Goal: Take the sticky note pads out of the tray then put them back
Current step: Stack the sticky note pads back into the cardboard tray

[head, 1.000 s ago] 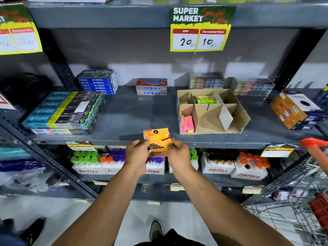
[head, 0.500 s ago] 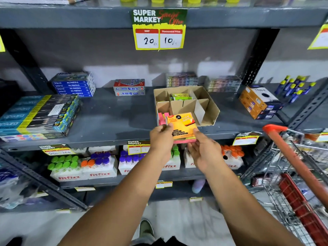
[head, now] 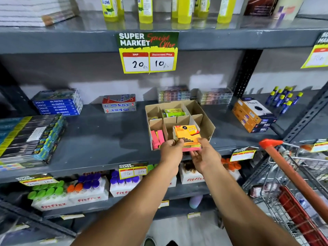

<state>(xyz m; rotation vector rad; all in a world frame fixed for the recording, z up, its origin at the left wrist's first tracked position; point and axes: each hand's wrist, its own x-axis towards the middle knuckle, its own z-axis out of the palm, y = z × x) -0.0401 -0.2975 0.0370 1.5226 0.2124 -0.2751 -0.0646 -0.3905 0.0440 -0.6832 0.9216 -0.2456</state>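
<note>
Now held tilted over the front middle compartment of the cardboard tray (head: 209, 129) on the shelf (head: 106, 139) — probably angled to slide down between the dividers. Orange-covered sticky note pad (head: 186, 136) (pink sheets showing beneath) pinched from both sides: left hand (head: 171, 153) closed on its near-left corner, right hand (head: 205, 157) cupped under the right edge, fingers half-curled. Pink pads (head: 157, 139) already standing in the left compartment.

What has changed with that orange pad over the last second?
Both hands, left hand and right hand, carried the sticky note pad from in front of the shelf edge up to the cardboard tray. Both still hold it. The pink pads stayed put.
</note>
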